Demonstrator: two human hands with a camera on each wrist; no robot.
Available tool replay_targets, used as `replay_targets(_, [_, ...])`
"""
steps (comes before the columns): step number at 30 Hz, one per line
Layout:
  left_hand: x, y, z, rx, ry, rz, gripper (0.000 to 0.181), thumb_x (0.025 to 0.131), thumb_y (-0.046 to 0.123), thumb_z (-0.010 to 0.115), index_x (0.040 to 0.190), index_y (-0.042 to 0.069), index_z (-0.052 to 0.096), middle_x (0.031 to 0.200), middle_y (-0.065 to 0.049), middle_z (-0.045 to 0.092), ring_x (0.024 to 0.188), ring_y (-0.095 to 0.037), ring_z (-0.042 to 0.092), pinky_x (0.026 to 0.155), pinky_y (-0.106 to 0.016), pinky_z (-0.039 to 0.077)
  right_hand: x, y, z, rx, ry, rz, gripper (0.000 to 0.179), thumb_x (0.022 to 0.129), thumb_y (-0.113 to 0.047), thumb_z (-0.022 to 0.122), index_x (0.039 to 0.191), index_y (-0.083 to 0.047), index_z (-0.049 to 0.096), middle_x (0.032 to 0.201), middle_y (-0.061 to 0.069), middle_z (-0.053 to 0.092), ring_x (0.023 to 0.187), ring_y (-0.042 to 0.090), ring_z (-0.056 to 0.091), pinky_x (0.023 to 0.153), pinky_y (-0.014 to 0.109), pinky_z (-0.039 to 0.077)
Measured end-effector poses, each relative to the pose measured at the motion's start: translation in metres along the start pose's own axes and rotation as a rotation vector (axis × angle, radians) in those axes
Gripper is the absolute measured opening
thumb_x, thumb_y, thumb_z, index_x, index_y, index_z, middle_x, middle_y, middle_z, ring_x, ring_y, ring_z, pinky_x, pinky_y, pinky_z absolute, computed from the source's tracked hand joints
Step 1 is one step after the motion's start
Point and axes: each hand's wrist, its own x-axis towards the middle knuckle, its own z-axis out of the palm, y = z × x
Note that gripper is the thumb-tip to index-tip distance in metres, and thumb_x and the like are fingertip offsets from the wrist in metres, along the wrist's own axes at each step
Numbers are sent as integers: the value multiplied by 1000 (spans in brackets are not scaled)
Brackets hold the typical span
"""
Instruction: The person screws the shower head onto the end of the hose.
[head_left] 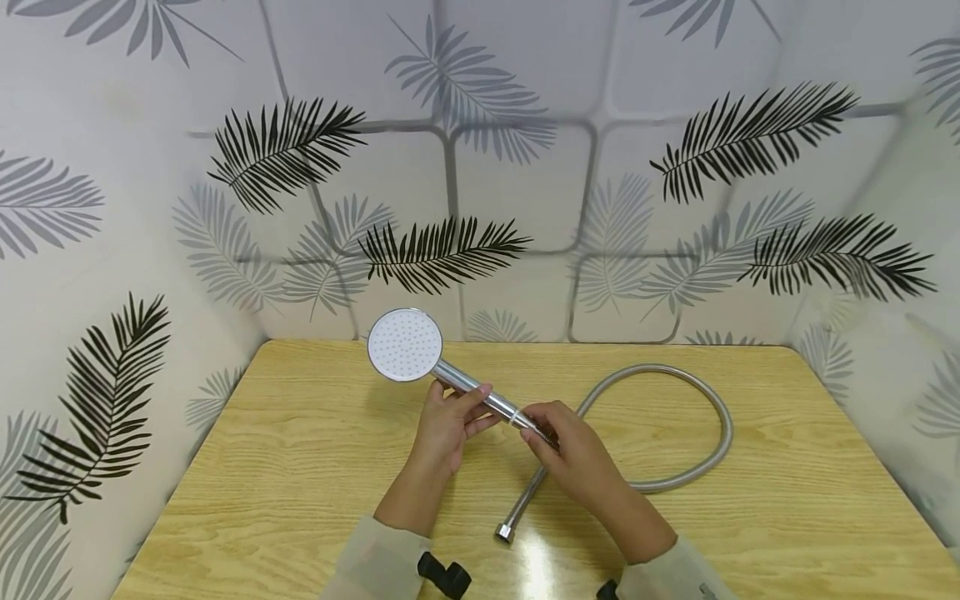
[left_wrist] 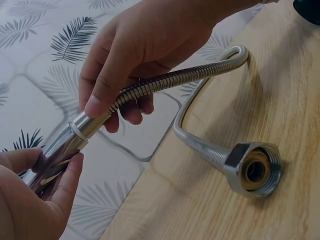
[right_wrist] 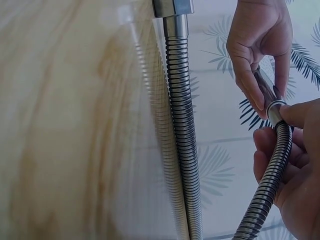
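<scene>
A chrome shower head (head_left: 405, 345) with a round white nozzle face is held above the table, its face toward the head camera. My left hand (head_left: 444, 429) grips its handle (head_left: 465, 382) between thumb and fingers. At the handle's lower end, my right hand (head_left: 573, 454) pinches the smooth metal end fitting (left_wrist: 93, 123) of a ribbed metal shower hose (left_wrist: 170, 80). Fitting and handle meet in line, with a pale ring (left_wrist: 77, 132) at the joint. The hose's other end, a hex nut (head_left: 505, 532) with an inner sleeve seen in the left wrist view, lies toward the table's front.
The hose loops across the right half of the wooden table (head_left: 300, 467). Behind the table's far edge stands a wall (head_left: 525, 192) with a leaf pattern. Black straps (head_left: 444, 575) show at my sleeve cuffs.
</scene>
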Motion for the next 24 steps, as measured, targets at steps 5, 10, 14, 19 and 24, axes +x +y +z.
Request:
replay_targets(5, [0, 0, 0, 2, 1, 0, 36, 95, 7, 71, 120, 7, 44, 94, -2, 65, 84, -15, 74, 85, -38, 65, 0, 2, 0, 25, -25, -3, 28, 106, -23, 55, 131, -11, 56, 96, -1, 64, 75, 5, 53, 63, 19, 51])
replay_targets(10, [-1, 1, 1, 2, 1, 0, 33, 95, 6, 70, 117, 7, 45, 92, -2, 65, 84, -16, 74, 84, -39, 65, 0, 3, 2, 45, -52, 31, 29, 110, -24, 45, 134, -12, 53, 98, 4, 70, 82, 9, 63, 68, 21, 56])
replay_targets(14, [-3, 1, 1, 4, -11, 6, 33, 95, 6, 69, 118, 7, 45, 94, -2, 65, 85, -16, 75, 85, -39, 65, 0, 1, 1, 77, -62, 81, 36, 107, -31, 51, 137, -12, 50, 105, 3, 70, 79, 11, 62, 66, 21, 55])
replay_targets(19, [-3, 0, 0, -4, -18, 12, 32, 96, 6, 69, 117, 9, 45, 94, -2, 65, 85, -15, 75, 85, -38, 65, -1, -3, -1, 77, -49, 77, 45, 97, -27, 69, 135, -11, 51, 109, 0, 65, 78, 7, 60, 65, 20, 55])
replay_targets(24, [-2, 0, 1, 1, -16, 11, 32, 95, 7, 70, 115, 8, 46, 93, -2, 66, 84, -15, 75, 84, -39, 65, -1, -3, 0, 53, -18, 36, 32, 97, -17, 69, 126, -11, 55, 100, -4, 65, 79, 8, 60, 67, 20, 56])
